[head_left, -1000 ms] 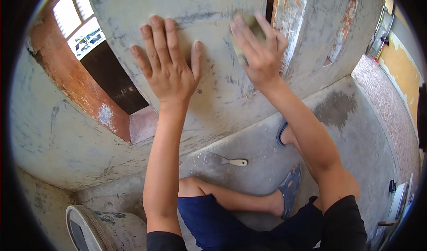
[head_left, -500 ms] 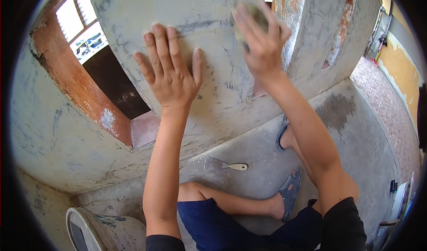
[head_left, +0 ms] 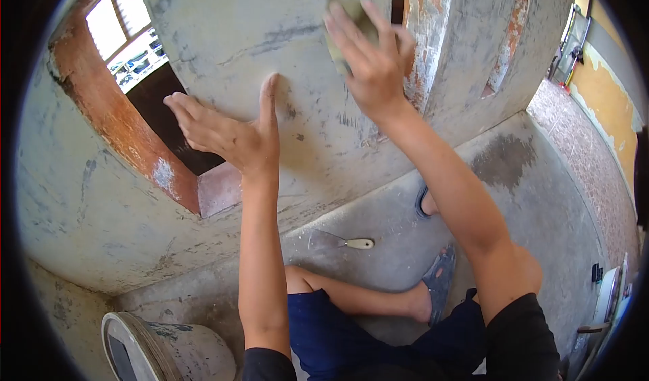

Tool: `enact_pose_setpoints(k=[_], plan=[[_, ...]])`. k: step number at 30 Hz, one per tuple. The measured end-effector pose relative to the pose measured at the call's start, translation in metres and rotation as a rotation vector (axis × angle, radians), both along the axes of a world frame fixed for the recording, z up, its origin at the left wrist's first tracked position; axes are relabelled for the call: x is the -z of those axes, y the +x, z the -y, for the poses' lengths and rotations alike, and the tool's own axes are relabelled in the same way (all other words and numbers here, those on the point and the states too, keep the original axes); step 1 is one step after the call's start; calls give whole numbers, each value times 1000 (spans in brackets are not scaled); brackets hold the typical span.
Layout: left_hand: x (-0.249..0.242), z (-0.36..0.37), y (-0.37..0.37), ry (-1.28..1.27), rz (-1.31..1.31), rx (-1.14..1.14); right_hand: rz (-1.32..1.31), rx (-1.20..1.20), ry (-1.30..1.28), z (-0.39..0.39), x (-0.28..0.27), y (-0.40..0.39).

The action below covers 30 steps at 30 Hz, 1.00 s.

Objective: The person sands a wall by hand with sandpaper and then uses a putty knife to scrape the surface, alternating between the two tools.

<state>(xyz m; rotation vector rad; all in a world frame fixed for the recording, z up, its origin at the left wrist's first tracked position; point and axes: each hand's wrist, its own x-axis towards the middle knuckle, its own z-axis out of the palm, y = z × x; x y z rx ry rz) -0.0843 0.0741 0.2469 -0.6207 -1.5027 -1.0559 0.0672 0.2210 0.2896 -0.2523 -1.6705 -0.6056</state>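
My right hand (head_left: pixel 375 67) presses a flat greenish-brown pad (head_left: pixel 336 46) against the grey plastered wall (head_left: pixel 304 111), just left of a narrow slot. The pad's material is too blurred to tell. My left hand (head_left: pixel 226 131) holds nothing. Its thumb points up in front of the wall, and its fingers stretch left past the edge of the arched opening (head_left: pixel 122 121). On the floor below the wall lies a putty knife (head_left: pixel 345 242) with a pale handle and a metal blade.
A plaster-stained bucket (head_left: pixel 179 347) stands at the lower left. The grey concrete floor (head_left: pixel 405 246) has a dark damp patch (head_left: pixel 506 159) on the right. My sandalled feet and bent legs are near the wall. Tools lean at the right edge.
My right hand and the pad have moved left along the wall. My left hand has turned from palm-flat on the wall, and its fingers now point left across the opening's edge.
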Motion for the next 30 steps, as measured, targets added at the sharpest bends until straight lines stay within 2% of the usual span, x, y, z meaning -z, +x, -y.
enact_pose_setpoints(k=[2,4,5,8,9,11,14,16,17,18,20,21,25,27,30], plan=[[4,1,-3,-21,-3,21,41,40,8,-7,35,12],[8,-3,-5,-4,-8,46,121,50,0,-6,45,20],[10,-7,-8,9,-12,39,75,22,-5,-12,47,15],[8,-8,-5,19,8,22,64,-2,9,13,4,-5],[12,-6,-3,3,17,33,86,94,69,9,1,-8],[9,-3,-10,14,-61,67,141,96,90,-6,11,12],[7,-1,-6,19,-21,90,174,116,170,-35,24,28],[7,-2,-3,26,-15,67,234,65,115,-27,16,30],[6,-4,-2,26,-15,57,206,21,174,-25,10,13],[5,-4,-2,11,-20,67,201,30,158,-10,0,3],[6,-1,-5,33,-17,132,232,137,300,15,-18,-6],[7,0,-6,45,-18,171,225,21,292,4,-15,-6],[8,-1,-7,54,1,185,260,7,256,-49,3,44],[7,-3,-4,39,-15,138,345,165,215,-52,5,61],[8,-3,-6,25,-27,99,222,62,283,-33,0,15]])
